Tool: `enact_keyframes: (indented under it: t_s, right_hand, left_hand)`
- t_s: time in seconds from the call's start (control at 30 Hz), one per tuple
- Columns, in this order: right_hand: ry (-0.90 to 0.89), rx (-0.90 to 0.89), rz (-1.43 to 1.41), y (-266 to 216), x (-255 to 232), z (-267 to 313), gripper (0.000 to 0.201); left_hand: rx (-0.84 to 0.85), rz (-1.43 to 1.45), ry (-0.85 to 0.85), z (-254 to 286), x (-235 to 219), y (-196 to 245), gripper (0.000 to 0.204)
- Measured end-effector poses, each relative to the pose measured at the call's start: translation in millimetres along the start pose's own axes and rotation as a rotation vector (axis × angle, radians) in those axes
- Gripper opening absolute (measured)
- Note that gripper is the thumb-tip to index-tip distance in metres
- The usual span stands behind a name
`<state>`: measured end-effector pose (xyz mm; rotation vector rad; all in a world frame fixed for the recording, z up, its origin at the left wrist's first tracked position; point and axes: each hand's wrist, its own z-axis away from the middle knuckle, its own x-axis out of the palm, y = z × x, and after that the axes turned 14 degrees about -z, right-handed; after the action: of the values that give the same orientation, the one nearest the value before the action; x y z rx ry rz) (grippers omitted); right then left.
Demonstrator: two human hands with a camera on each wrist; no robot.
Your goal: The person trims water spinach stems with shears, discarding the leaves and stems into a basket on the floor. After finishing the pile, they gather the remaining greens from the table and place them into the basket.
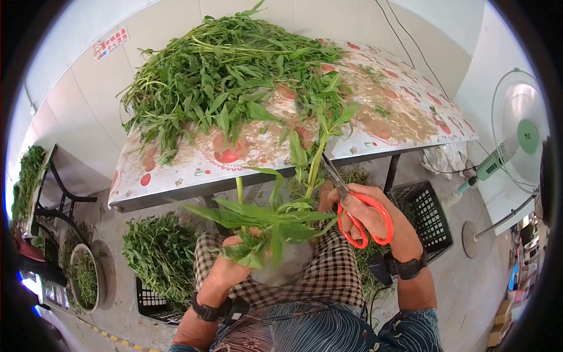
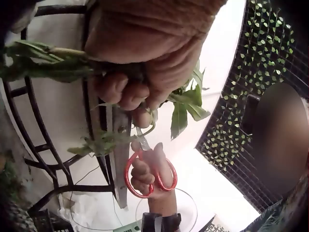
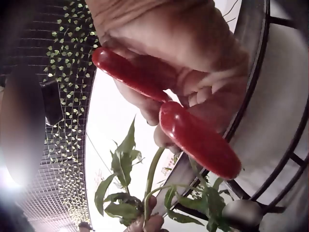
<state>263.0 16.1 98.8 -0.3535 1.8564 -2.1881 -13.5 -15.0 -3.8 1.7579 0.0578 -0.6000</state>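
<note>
In the head view my left hand (image 1: 230, 267) grips a bunch of leafy green stems (image 1: 272, 226) over the lap, its fingers partly hidden by leaves. My right hand (image 1: 368, 212) holds scissors with red handles (image 1: 387, 222), fingers through the loops. The metal blades (image 1: 333, 173) point up and left, right at a thick pale-green stem (image 1: 315, 169) with leaves at its top, which overlaps the table's front edge. From the right wrist, a stem (image 3: 152, 171) runs between the right fingertips and the left hand (image 3: 147, 223) below.
A large heap of cut greens (image 1: 217, 70) covers the back left of the table with its printed cloth (image 1: 381, 138). Black crates stand on the floor, one with greens (image 1: 158, 252), another (image 1: 434, 217) at right. A basin (image 1: 97, 267) is far left, a fan (image 1: 519, 135) right.
</note>
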Motion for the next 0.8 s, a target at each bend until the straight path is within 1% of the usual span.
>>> enact_keyframes:
  t_s: [0.07,0.13,0.2,0.27,0.37,0.4,0.47,0.5,0.53,0.57,0.63,0.67,0.73,0.77,0.8]
  right_hand:
    - [-0.051,0.022,0.049,-2,-4,2,0.041]
    - [-0.067,0.042,0.004,7,-9,4,0.043]
    - [-0.087,0.041,-0.063,18,-15,7,0.047]
    - [-0.114,0.02,-0.159,26,-20,10,0.053]
    - [-0.086,0.05,-0.198,26,-21,10,0.052]
    - [-0.11,0.051,-0.214,26,-21,11,0.053]
    - [-0.161,0.057,-0.243,26,-21,11,0.055]
    - [-0.157,0.068,-0.225,25,-21,11,0.062]
    - [-0.153,0.078,-0.208,25,-20,12,0.069]
    - [-0.149,0.089,-0.193,26,-19,12,0.076]
    - [-0.177,0.091,-0.254,26,-19,12,0.074]
    - [-0.188,0.09,-0.285,27,-19,13,0.073]
    - [-0.2,0.068,-0.325,43,-23,9,0.079]
    - [-0.206,0.056,-0.344,48,-24,7,0.082]
    - [-0.192,0.053,-0.3,46,-24,8,0.082]
  left_hand:
    - [-0.077,0.168,0.002,3,5,-9,0.029]
    - [-0.149,0.622,0.033,3,9,-12,0.03]
    - [-0.165,0.778,0.051,1,10,-10,0.031]
    - [-0.129,0.63,0.056,2,7,-1,0.03]
    - [0.015,-0.169,0.049,0,4,19,0.027]
    - [-0.01,-0.11,0.131,2,10,16,0.023]
    - [0.038,-0.164,0.124,2,11,12,0.021]
    - [0.06,-0.19,0.123,3,11,9,0.021]
    - [0.023,-0.205,0.085,5,11,5,0.02]
    - [0.037,-0.221,0.095,6,12,0,0.021]
    - [0.064,-0.257,0.107,6,14,-9,0.023]
    - [0.01,-0.073,0.119,7,16,-11,0.026]
    - [-0.097,0.296,0.138,8,21,-13,0.033]
    - [-0.096,0.258,0.109,7,20,-13,0.033]
    - [-0.095,0.219,0.082,7,18,-13,0.033]
